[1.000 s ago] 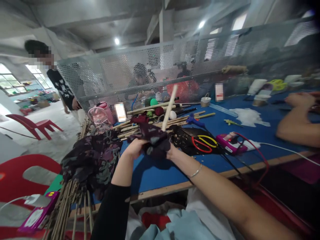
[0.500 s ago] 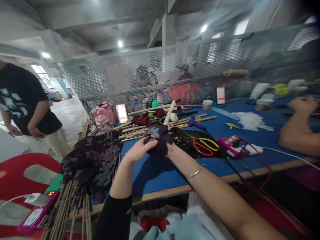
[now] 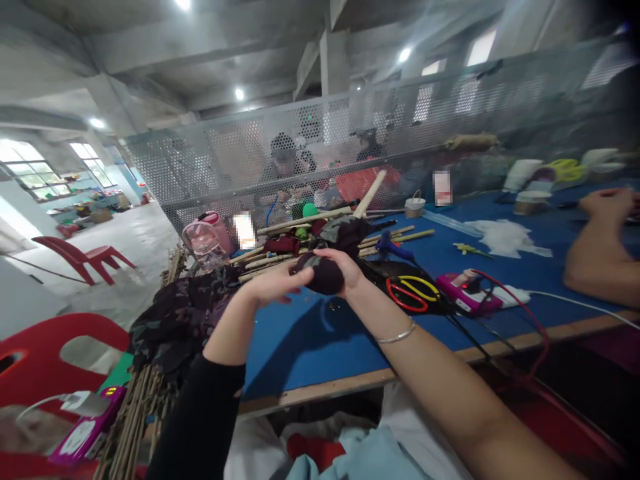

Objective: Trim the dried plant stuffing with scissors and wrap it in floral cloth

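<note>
Dark patterned cloth [image 3: 327, 277] is bunched into a rounded bundle above the blue table [image 3: 300, 357]. My right hand [image 3: 347, 270] curls round its right side, fingers over the top. At its left edge, my left hand [image 3: 275, 283] pinches the cloth with the thumb; its other fingers are partly hidden. More of the cloth extends behind the bundle, and a pale wooden stick [image 3: 371, 193] slants up from there. Whether the cloth wraps the stick is hidden. A larger heap of similar cloth [image 3: 183, 313] lies left of my left hand.
Wooden sticks [image 3: 300, 220] lie behind my hands. Scissors with red and yellow handles [image 3: 407, 293] and a magenta power strip [image 3: 463, 293] are to the right. Another person's arm [image 3: 597, 253] rests at far right. A thin-stick bundle [image 3: 133, 420] projects from the table's left end.
The cloth bundle and both hands have shifted slightly, and the stick now leans farther right. My left hand has moved a little outward. The person standing at left is out of view.
</note>
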`<state>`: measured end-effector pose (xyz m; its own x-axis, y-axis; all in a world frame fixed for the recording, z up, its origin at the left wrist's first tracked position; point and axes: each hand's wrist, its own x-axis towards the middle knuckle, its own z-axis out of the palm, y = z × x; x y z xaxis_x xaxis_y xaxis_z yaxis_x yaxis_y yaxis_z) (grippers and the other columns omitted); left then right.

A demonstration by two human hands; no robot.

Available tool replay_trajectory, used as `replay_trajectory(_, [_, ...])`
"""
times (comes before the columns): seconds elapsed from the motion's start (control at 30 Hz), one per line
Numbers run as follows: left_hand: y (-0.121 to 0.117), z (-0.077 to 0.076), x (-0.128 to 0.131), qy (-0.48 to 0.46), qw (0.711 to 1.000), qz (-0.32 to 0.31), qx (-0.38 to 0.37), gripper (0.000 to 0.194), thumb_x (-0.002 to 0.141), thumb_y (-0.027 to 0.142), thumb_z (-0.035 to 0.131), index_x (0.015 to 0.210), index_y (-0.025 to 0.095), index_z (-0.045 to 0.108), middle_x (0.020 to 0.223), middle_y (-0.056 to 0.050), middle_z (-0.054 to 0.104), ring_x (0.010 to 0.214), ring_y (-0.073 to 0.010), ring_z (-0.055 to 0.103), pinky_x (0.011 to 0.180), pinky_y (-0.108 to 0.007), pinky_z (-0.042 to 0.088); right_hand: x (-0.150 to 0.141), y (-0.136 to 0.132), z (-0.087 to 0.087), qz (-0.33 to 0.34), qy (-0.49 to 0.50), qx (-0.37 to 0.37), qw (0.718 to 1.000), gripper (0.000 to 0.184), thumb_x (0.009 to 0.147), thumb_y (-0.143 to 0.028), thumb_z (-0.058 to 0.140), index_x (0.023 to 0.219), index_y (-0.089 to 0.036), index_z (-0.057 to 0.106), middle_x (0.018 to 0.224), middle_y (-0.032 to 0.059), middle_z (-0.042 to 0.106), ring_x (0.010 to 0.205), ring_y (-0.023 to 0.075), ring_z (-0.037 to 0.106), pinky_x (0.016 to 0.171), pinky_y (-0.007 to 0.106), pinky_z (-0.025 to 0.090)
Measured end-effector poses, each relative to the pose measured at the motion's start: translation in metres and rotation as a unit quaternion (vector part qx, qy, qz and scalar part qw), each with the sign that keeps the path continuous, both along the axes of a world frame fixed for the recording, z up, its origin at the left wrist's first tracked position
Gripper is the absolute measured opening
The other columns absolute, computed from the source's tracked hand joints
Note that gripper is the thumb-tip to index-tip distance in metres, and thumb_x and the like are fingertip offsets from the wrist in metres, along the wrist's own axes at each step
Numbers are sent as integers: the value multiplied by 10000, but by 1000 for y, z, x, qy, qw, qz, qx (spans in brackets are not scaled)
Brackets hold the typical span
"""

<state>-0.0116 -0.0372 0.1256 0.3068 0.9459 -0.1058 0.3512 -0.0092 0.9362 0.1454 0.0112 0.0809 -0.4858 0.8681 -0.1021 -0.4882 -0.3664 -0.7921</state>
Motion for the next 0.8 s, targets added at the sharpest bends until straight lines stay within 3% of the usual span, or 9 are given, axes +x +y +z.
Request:
replay_trajectory(0.07, [-13,-24,16,-35,996,1,77,674,578,436,748,1166,176,546,1104,-123,617,981,-278,584,837,-379,461,-3,-3,1,-31,-49,13,998,171,721,-264,536,641,-139,621,595,32,669,566,162,613,619,286,502])
replay_trajectory(0.17, [-22,-49,41,-112,961,179,179,888,504,349,807,1282,161,423,1201,-133,555,1104,-274,516,954,-359,387,-8,-8,-4,-64,-83,24,994,132,691,-250,554,638,-149,621,589,14,659,537,138,588,595,261,493])
replay_trajectory(0.23, [-24,-58,47,-109,949,236,180,935,491,357,814,1306,163,398,1219,-137,540,1124,-279,501,976,-368,367,-9,-12,-11,-78,-107,30,991,130,673,-262,569,636,-154,631,595,11,660,552,142,592,599,264,494])
replay_trajectory(0.33, [-21,-67,35,-80,976,178,96,765,545,441,772,1205,152,514,1134,-138,597,1048,-289,553,905,-394,422,-10,-20,-26,-121,-168,49,977,133,615,-290,645,611,-157,652,581,4,656,579,163,594,596,277,486])
replay_trajectory(0.43, [-12,-79,11,-100,994,28,-30,667,584,521,719,1104,125,586,1028,-143,649,935,-289,608,788,-394,477,-14,-29,-41,-139,-212,89,963,138,520,-238,717,632,-163,685,667,1,691,675,189,612,670,288,486])
replay_trajectory(0.53, [-4,-95,-2,-137,988,-74,-16,691,528,530,750,1057,104,623,1029,-147,656,992,-286,586,874,-385,438,-23,-34,-49,-128,-239,160,949,157,515,-202,703,668,-164,700,790,15,712,774,202,624,757,300,484])
replay_trajectory(0.63, [-3,-110,-2,-200,977,-43,58,705,517,575,731,1027,96,643,997,-143,666,1062,-289,552,956,-386,381,-28,-32,-49,-130,-255,226,931,185,552,-203,671,728,-160,706,859,32,712,842,207,623,806,315,483])
replay_trajectory(0.7, [-5,-117,-1,-207,976,-3,60,716,505,618,708,999,102,658,949,-136,677,1039,-294,564,942,-394,393,-27,-30,-49,-123,-264,241,926,220,539,-181,676,756,-167,708,870,29,711,877,215,619,833,324,479])
replay_trajectory(0.8, [-9,-119,-4,-74,997,18,7,615,471,604,725,856,125,704,846,-111,693,929,-305,601,887,-410,428,-22,-27,-52,-102,-284,235,924,219,491,-139,694,704,-189,706,823,14,711,911,238,609,862,335,471])
